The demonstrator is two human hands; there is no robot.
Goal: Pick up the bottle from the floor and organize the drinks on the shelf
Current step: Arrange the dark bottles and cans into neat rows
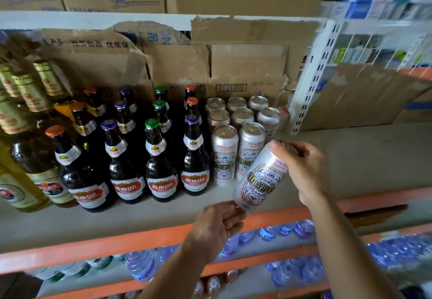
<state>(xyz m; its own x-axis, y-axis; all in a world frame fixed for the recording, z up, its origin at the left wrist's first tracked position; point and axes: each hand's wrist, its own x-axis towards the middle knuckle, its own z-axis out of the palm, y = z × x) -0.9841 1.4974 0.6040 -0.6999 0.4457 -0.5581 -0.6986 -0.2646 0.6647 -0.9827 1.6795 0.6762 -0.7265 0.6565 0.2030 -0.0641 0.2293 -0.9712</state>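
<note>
Left hand (216,226) nearest my lens, loosely curled fingertips at the base of a tilted beer can (261,179); whether they pinch or merely steady it, I cannot tell. Right hand (301,170) clasps the can's top, holding it over the front of the grey shelf board (350,158), just beside matching cans (225,156) that stand right of brown beer bottles (159,158). My judgement: bring it upright first, then lower it at the block's front right, label outward, clear of its neighbours

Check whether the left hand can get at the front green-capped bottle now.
Probably yes. The left hand is by the shelf, and the front green-capped bottle stands in its front row with nothing before it.
</note>
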